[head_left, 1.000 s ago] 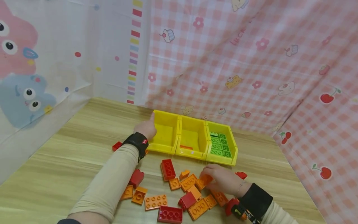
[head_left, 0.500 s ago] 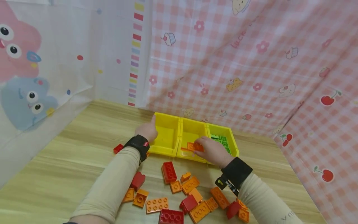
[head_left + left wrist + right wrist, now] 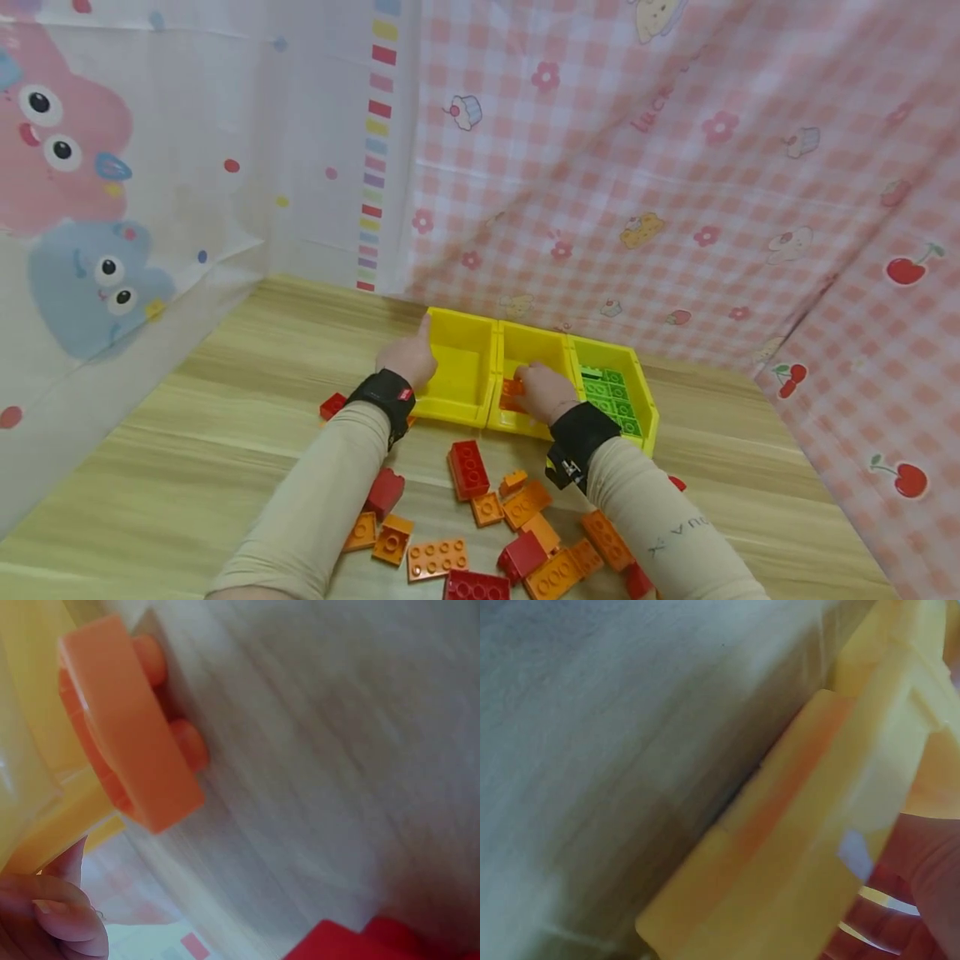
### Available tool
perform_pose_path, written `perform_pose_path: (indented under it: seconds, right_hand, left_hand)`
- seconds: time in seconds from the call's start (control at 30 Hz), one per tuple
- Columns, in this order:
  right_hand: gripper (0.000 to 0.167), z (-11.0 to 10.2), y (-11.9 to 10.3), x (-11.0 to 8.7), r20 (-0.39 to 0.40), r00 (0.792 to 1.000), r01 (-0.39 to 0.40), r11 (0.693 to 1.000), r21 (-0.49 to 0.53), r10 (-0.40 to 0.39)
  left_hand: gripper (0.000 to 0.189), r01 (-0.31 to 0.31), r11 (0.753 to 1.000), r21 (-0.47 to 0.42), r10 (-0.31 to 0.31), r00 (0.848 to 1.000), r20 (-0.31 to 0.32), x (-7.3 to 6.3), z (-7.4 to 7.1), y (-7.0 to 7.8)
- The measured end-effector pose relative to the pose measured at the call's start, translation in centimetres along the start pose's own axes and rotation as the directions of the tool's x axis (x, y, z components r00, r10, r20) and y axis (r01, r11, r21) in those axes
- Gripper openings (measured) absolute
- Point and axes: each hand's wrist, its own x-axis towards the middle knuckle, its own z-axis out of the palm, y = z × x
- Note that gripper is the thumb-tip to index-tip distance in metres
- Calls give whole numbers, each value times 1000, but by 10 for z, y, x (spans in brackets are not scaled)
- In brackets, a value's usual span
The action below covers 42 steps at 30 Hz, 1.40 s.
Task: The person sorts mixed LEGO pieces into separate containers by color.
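My left hand (image 3: 408, 360) holds the outer wall of the left yellow bin (image 3: 459, 368); in the left wrist view its fingers (image 3: 64, 915) curl by the bin's edge. Inside the middle yellow bin (image 3: 534, 337), my right hand (image 3: 546, 392) grips an orange toy building brick (image 3: 512, 392), low near the front wall. The right wrist view shows that bin's front wall (image 3: 810, 832), with the hand (image 3: 930, 889) partly visible behind it. Green bricks (image 3: 611, 396) lie in rows in the right bin (image 3: 645, 400).
Loose orange bricks (image 3: 437, 558) and red bricks (image 3: 468, 469) are scattered on the wooden table (image 3: 247, 375) before the bins. A red brick (image 3: 332, 406) lies left of the left wrist. Patterned cloth (image 3: 600, 167) hangs behind and at the sides.
My right hand has picked up an orange brick from the pile, carried it up and left, and lowered it into the middle bin. My left hand stays at the left bin.
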Motion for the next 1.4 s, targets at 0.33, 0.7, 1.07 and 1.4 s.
perform_pose_path:
  seconds: [0.33,0.7,1.07,1.4]
  right_hand:
    - [26,6,6,6,72,997,20,993,113,-28]
    - [16,10,9,10,119,993,3,980,201,-27]
    - [16,9,10,2,130,988,46,972,232,-78]
    - [17,3,11,-17,56,981,169,959,226,-186]
  left_hand:
    - [72,-12,1000,-8,12,1000,-7,-1,-1,2]
    - [71,-8,1000,-24,8,1000,-9,-5,-2,1]
    - [71,-9,999,-42,9,1000,7,-6,-2,3]
    - [71,-12,999,-53,13,1000,18,-7,-4,3]
